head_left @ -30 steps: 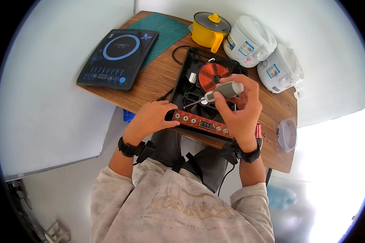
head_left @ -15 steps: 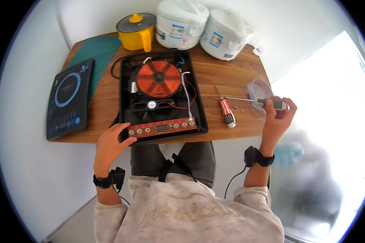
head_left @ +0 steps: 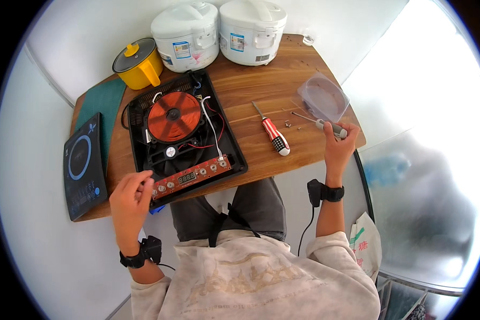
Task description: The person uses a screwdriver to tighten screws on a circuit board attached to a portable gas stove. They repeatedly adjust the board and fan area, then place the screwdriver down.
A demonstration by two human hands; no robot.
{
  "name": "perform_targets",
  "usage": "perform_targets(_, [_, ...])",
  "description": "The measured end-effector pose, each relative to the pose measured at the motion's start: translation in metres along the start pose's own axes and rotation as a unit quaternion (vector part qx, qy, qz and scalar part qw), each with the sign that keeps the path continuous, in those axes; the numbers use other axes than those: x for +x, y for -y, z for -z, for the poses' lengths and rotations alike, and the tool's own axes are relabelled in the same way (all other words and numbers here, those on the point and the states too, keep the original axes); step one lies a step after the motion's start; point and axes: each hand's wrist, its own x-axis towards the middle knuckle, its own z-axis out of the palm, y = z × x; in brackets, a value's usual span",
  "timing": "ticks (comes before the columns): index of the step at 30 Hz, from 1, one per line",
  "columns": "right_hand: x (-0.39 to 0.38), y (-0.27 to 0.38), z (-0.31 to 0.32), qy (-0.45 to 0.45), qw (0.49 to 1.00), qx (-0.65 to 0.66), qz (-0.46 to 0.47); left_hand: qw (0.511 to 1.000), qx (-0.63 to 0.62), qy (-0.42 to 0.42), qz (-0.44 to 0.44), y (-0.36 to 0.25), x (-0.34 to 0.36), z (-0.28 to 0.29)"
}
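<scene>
Grey screwdriver (head_left: 320, 124) moved from opened cooker (head_left: 226, 130) to near tray (head_left: 312, 92), in right grip (head_left: 340, 146); left grip (head_left: 130, 200) narrow, seemingly empty; coil (head_left: 160, 114) bared, control board (head_left: 186, 177) still aboard.

blue-and-white labels (head_left: 182, 50) mark two white rice cookers (head_left: 172, 33), far side; red characters (head_left: 362, 246) stand on a pale bag (head_left: 372, 233), near right.

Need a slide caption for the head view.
Right hand holds a grey screwdriver beside a clear tray; left hand by the red board of an opened cooker.
</scene>
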Motion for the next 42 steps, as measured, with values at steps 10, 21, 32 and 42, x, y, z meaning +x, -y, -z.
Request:
perform_targets(10, [-0.006,-0.04,0.016,0.086,0.993,-0.081,-0.001,0.997,-0.002,0.057,-0.058,-0.026,0.008,-0.033])
perform_targets(21, [-0.011,-0.046,0.018,0.04,0.986,0.108,-0.121,0.981,-0.015,0.151,-0.119,-0.068,0.046,-0.04])
perform_targets(32, [-0.023,-0.01,0.027,0.07,0.95,0.25,-0.172,0.901,-0.217,0.337,-0.166,-0.135,0.174,-0.186])
perform_targets(42, [-0.023,-0.022,0.041,0.04,0.942,0.268,-0.196,0.855,-0.331,0.396,-0.048,-0.156,0.187,-0.236])
